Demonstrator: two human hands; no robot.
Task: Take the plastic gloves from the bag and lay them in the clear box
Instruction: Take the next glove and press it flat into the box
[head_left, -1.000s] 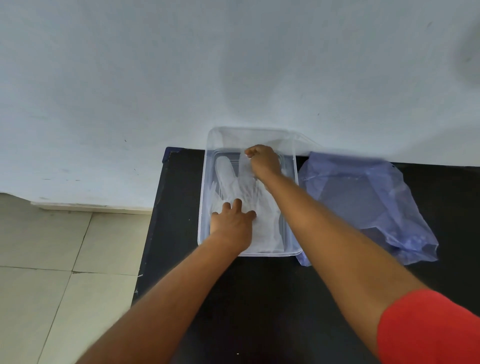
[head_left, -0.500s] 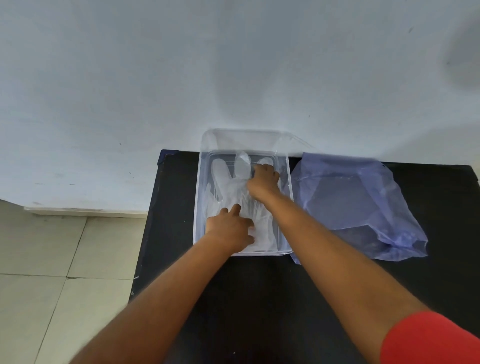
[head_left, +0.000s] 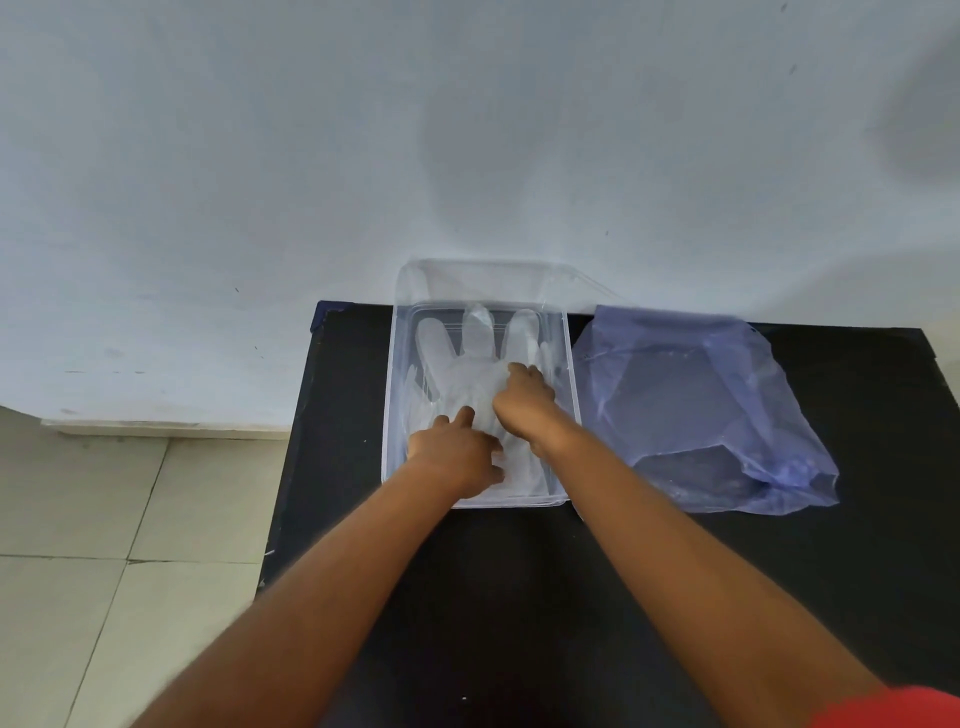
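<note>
A clear plastic box (head_left: 390, 395) stands at the back of the black table, against the wall. A translucent plastic glove (head_left: 470, 358) lies flat inside it, fingers pointing toward the wall. My left hand (head_left: 457, 452) presses on the glove's cuff end near the box's front, fingers spread. My right hand (head_left: 524, 402) rests on the glove's palm, fingers down on the plastic. The blue-tinted plastic bag (head_left: 696, 410) lies crumpled to the right of the box, touching its side.
The black table (head_left: 519, 597) ends at a left edge beside the box, with tiled floor (head_left: 104, 545) below. The box's clear lid (head_left: 483, 283) leans against the pale wall behind it.
My right hand has slid back from the glove's fingertips at the far end of the box to its palm. The left hand has stayed on the cuff end.
</note>
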